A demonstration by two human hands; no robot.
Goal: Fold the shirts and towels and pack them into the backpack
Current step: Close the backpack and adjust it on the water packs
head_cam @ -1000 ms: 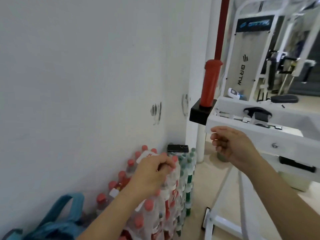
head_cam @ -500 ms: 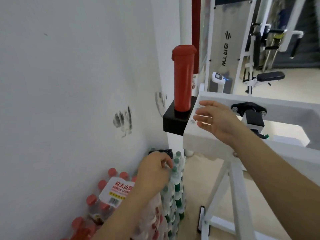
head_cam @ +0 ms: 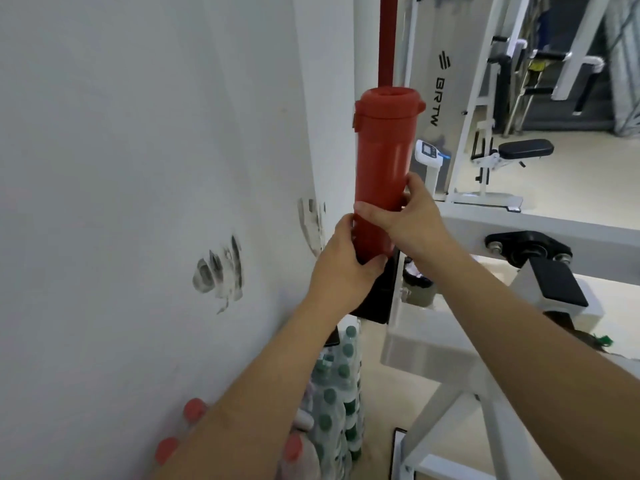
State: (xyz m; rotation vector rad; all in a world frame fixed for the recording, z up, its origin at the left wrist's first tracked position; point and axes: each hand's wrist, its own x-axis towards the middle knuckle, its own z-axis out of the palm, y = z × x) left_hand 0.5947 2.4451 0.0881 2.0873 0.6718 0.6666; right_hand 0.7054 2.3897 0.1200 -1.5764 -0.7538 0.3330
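Centre of the frame: your left hand (head_cam: 346, 268) wraps the base of the upright red bottle (head_cam: 381, 157), and your right hand (head_cam: 412, 223) grasps it just above, fingers across the front. Whether the base touches the black holder (head_cam: 377, 296) beneath cannot be told. White wall (head_cam: 138, 168) at left; packed water bottles (head_cam: 332, 393) at lower centre.

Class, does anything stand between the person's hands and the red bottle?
Nothing visible does. The left hand and right hand both grip the red bottle low down, above the black holder.
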